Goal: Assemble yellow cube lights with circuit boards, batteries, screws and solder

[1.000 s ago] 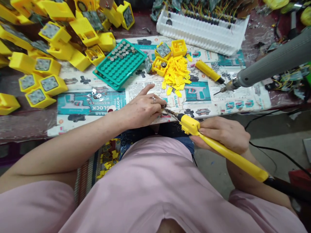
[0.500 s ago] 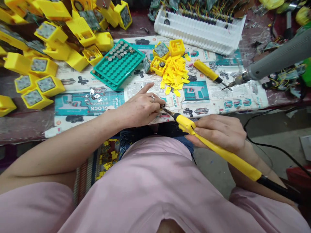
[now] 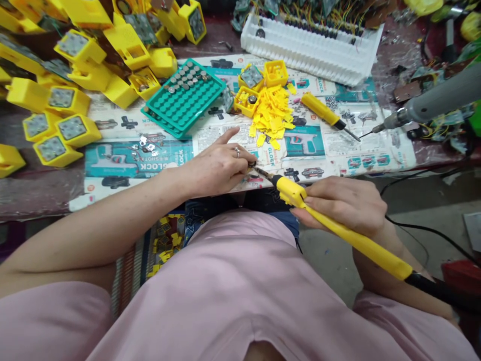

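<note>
My right hand point(image 3: 347, 203) is wrapped round the yellow handle of a soldering iron point(image 3: 345, 233), whose black cord runs off to the lower right. Its thin metal tip reaches the fingertips of my left hand point(image 3: 221, 165), at the near edge of the table. Those fingertips pinch a small dark part point(image 3: 252, 164), mostly hidden, while the index finger is stretched out and away. Just beyond lies a heap of small yellow plastic pieces point(image 3: 271, 113), with open yellow cases point(image 3: 247, 102) behind it.
A green tray point(image 3: 176, 113) holds round metal cells. Yellow housings point(image 3: 73, 131) crowd the left. A white ridged foam holder point(image 3: 300, 52) with wired parts stands at the back. On the right, a yellow screwdriver point(image 3: 321, 109) lies near a grey power screwdriver point(image 3: 424, 103).
My right hand and the soldering iron have shifted slightly to the right. The left hand stays nearly in place. The grey power screwdriver's bit has swung a little to the right.
</note>
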`<action>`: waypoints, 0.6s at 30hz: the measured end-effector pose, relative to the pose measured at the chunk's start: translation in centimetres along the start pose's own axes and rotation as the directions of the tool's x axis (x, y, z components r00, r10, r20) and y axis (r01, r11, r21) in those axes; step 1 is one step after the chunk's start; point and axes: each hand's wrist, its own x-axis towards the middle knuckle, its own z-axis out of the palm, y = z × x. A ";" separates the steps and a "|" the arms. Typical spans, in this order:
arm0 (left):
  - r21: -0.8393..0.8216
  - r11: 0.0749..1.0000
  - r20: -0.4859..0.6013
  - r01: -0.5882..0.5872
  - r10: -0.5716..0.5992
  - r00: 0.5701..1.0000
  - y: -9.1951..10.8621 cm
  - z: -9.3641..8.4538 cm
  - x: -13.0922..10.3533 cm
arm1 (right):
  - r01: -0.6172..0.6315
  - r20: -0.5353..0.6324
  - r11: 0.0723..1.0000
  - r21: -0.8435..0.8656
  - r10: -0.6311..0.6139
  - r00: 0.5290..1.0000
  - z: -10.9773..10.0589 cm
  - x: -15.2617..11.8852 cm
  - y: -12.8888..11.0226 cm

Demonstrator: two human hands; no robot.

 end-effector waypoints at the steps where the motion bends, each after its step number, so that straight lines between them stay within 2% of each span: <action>1: -0.012 1.000 0.006 -0.003 0.003 1.000 0.0 -0.1 0.0 | 0.001 0.026 1.000 -0.004 -0.001 1.000 -0.1 0.0 0.0; 3: -0.024 1.000 0.009 -0.014 0.014 1.000 0.0 -0.2 0.0 | 0.008 0.041 1.000 -0.006 -0.007 0.999 -0.3 0.0 -0.1; 11: -0.030 0.999 0.009 0.029 -0.028 1.000 0.2 -0.1 -0.1 | 0.028 -0.070 1.000 0.005 -0.028 0.997 0.2 0.0 0.0; 18: -0.035 0.999 -0.026 0.012 -0.013 1.000 0.1 0.0 -0.2 | 0.027 0.003 1.000 -0.010 -0.027 1.000 0.3 0.3 -0.2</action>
